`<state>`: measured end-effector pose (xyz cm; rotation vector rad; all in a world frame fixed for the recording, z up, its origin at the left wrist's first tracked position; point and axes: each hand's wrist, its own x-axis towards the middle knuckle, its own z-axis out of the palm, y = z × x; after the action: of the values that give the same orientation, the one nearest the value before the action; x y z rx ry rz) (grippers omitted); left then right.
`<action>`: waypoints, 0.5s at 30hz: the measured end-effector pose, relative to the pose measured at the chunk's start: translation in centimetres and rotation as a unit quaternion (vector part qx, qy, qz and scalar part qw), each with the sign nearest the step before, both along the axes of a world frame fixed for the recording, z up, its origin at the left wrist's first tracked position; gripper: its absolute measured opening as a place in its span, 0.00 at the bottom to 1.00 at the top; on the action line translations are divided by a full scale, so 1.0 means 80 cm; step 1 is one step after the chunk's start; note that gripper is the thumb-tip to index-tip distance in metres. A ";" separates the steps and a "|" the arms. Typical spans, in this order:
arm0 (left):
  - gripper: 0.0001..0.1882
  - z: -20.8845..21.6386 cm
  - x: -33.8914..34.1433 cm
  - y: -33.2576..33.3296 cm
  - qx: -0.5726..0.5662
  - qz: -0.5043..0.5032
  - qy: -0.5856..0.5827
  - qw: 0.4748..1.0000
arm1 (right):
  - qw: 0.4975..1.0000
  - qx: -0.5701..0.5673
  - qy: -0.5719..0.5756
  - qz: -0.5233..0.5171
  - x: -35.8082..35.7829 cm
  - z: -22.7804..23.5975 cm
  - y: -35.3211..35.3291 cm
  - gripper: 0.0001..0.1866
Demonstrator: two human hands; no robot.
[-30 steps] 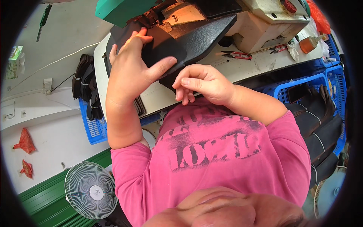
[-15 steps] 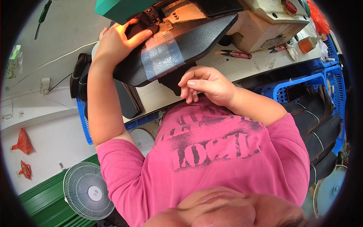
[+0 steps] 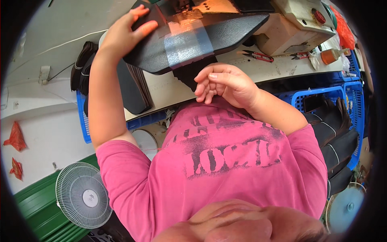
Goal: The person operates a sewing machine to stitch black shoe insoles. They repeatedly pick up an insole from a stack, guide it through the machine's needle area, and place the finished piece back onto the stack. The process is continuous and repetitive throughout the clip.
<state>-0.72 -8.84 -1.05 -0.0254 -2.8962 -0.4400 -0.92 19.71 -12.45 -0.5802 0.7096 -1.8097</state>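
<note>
My left hand (image 3: 128,33) is at the upper left, thumb and fingers spread, over the left end of a black textured panel (image 3: 147,58). Its fingertips lie by a dark flat piece; whether they press on it I cannot tell. Bands of clear tape (image 3: 187,46) wrap the panel, which belongs to what looks like a sewing machine (image 3: 296,34) with a lit working area (image 3: 189,14). In front of the panel hangs a dark piece of material (image 3: 193,74). Near my chest hovers my right hand (image 3: 227,82), loosely curled with fingers apart and nothing in it.
Red-handled thread snips (image 3: 260,56) and an orange bottle (image 3: 330,55) lie on the white table (image 3: 167,94). Stacked dark flat pieces (image 3: 137,88) stand at left. At right, a blue basket (image 3: 300,97) holds tied dark bundles (image 3: 326,125). A fan (image 3: 84,195) stands lower left.
My left hand has moved away from the lit working area, and its fingers have spread. My right hand stays loosely curled near my chest. The whole view has shifted slightly.
</note>
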 end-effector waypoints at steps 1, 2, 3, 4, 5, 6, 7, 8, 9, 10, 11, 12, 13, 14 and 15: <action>0.25 -0.009 0.011 0.011 -0.018 -0.039 0.013 0.999 | 1.000 0.009 -0.014 -0.005 -0.001 0.000 0.000 0.20; 0.24 -0.009 0.040 0.025 -0.044 -0.057 0.025 0.997 | 1.000 0.010 -0.024 0.000 0.000 0.004 -0.005 0.20; 0.25 -0.004 0.074 0.043 -0.067 -0.069 0.031 0.995 | 0.999 0.008 -0.033 0.011 0.004 0.010 -0.014 0.21; 0.26 -0.001 0.104 0.062 -0.087 -0.085 0.037 0.992 | 0.999 0.009 -0.042 0.018 0.007 0.015 -0.024 0.21; 0.26 0.004 0.126 0.080 -0.091 -0.101 0.027 0.990 | 0.998 -0.004 -0.059 0.033 0.009 0.018 -0.032 0.22; 0.27 0.009 0.150 0.094 -0.097 -0.109 0.016 0.989 | 0.999 0.010 -0.024 0.024 0.012 0.024 -0.041 0.21; 0.27 0.004 0.172 0.098 -0.066 -0.115 0.032 0.991 | 1.000 0.022 0.013 0.017 0.018 0.032 -0.051 0.21; 0.27 -0.002 0.189 0.095 0.040 -0.119 0.071 0.990 | 0.998 0.031 0.051 0.015 0.025 0.041 -0.061 0.20; 0.27 -0.026 0.198 0.090 0.162 -0.024 0.173 0.971 | 0.999 -0.006 0.031 0.027 0.031 0.046 -0.072 0.20; 0.29 -0.049 0.205 0.078 0.252 0.068 0.247 0.933 | 0.997 -0.014 0.060 0.051 0.036 0.050 -0.081 0.21; 0.30 -0.071 0.209 0.063 0.398 0.156 0.240 0.872 | 0.993 -0.022 0.089 0.073 0.041 0.055 -0.090 0.21; 0.31 -0.089 0.208 0.047 0.549 0.184 0.202 0.790 | 0.988 -0.030 0.118 0.094 0.046 0.058 -0.099 0.21; 0.32 -0.100 0.205 0.032 0.678 0.143 0.135 0.708 | 0.982 0.001 0.135 0.132 0.054 0.056 -0.106 0.22; 0.34 -0.109 0.203 0.017 0.780 0.042 0.075 0.620 | 0.976 -0.002 0.157 0.150 0.065 0.051 -0.117 0.22; 0.36 -0.117 0.201 0.002 0.855 -0.034 -0.006 0.518 | 0.960 0.000 0.208 0.186 0.070 0.046 -0.130 0.23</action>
<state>15.34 -8.67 -10.43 0.1615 -1.1615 -2.8030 4.69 9.30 -8.80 -1.0398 0.8166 -1.3475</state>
